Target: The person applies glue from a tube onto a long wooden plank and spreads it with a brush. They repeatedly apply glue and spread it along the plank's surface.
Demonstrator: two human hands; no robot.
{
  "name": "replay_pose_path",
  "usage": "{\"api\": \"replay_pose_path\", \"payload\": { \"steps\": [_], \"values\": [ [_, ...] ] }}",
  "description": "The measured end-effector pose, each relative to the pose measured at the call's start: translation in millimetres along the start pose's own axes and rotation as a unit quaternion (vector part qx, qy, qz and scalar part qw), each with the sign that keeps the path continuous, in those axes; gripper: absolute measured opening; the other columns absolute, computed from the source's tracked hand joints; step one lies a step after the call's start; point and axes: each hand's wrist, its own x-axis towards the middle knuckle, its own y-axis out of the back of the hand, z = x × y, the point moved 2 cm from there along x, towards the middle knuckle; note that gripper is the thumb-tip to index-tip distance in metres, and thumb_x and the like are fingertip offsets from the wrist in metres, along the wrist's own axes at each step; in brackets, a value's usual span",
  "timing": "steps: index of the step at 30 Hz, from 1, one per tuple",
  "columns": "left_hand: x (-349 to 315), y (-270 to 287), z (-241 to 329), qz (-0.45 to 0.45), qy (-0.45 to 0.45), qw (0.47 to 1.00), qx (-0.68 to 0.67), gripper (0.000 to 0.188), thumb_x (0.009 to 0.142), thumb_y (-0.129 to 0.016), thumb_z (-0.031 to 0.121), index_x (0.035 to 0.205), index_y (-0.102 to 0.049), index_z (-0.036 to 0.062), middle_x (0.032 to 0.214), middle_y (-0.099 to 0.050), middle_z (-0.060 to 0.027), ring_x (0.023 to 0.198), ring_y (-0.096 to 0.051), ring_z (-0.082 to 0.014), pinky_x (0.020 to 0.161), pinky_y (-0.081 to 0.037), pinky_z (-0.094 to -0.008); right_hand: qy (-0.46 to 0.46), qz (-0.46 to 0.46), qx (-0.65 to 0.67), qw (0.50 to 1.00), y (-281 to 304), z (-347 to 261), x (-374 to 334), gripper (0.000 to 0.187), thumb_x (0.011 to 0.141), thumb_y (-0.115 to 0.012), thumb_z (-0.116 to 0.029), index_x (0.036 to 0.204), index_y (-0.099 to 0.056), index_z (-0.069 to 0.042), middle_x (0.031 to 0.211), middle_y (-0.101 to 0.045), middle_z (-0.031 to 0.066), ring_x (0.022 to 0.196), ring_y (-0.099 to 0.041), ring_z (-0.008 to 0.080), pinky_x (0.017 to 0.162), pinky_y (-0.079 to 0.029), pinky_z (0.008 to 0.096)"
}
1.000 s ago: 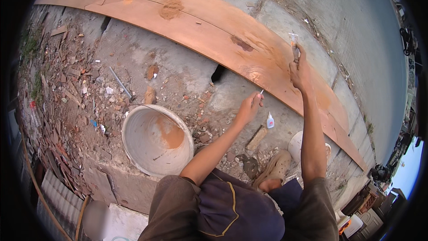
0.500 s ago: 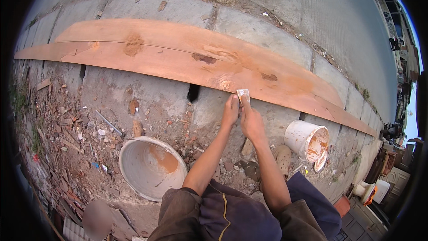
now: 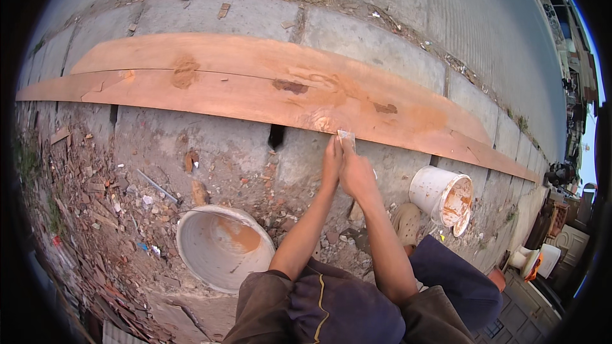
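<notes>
My right hand (image 3: 358, 175) is closed around a putty knife with a flat, whitish, smeared blade (image 3: 346, 135). My left hand (image 3: 331, 162) presses up against it, its fingers closed beside the blade; whether they grip anything is hidden. Both hands meet at the near edge of a long orange-brown wooden panel (image 3: 223, 99). A wet-looking, shiny smear (image 3: 322, 120) lies on the panel just beyond my fingertips. Darker brown patches (image 3: 291, 86) and sandy filler spots (image 3: 185, 72) mark its surface.
A large white basin (image 3: 220, 258) with orange residue sits near left. To the right a white bucket (image 3: 428, 194), stained orange inside, lies tipped beside my shoe (image 3: 408, 222). Rubble and a metal rod (image 3: 157, 186) cover the ground at left; concrete slabs (image 3: 382, 44) run beyond the panel.
My hands have drawn closer together at the panel edge, and the right hand has turned slightly, so less of the blade shows. The whole view has shifted a little.
</notes>
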Motion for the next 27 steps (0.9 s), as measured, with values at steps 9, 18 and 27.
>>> {"api": "replay_pose_path", "payload": {
  "steps": [9,18,27],
  "values": [
    [-7,-15,-4,0.014,-0.235,0.967,0.102,0.033,0.106,-0.046,0.030,0.110,-0.057,-0.0011,0.094,-0.065,-0.0219,0.087,-0.063,-0.0379,0.080,-0.049,-0.0439,-0.036,0.041,-0.022,0.998,0,-7,42,0.046,0.103,-0.037,-0.021,0.145,-0.044,-0.002,0.109,-0.066,0.0362,0.104,-0.063,0.0542,0.091,-0.049,0.0602],
    [-39,29,10,-0.014,-0.077,0.993,0.091,0.034,0.109,-0.042,0.032,0.105,-0.058,0.0025,0.081,-0.054,-0.0035,0.076,-0.051,-0.0135,0.072,-0.045,-0.0316,0.005,0.312,0.134,0.941,-15,60,-49,0.060,0.100,-0.053,-0.021,0.154,-0.032,-0.007,0.116,-0.066,0.0321,0.100,-0.064,0.0523,0.087,-0.049,0.0563],
    [-87,52,57,-0.016,-0.084,0.991,0.100,0.029,0.106,-0.047,0.028,0.108,-0.056,0.0002,0.092,-0.058,-0.0157,0.084,-0.056,-0.0262,0.081,-0.046,-0.0376,-0.073,0.012,0.068,0.995,-110,110,-121,0.046,0.092,-0.064,-0.025,0.130,-0.053,-0.002,0.120,-0.061,0.0278,0.113,-0.058,0.0466,0.092,-0.048,0.0560]
  ]
}}
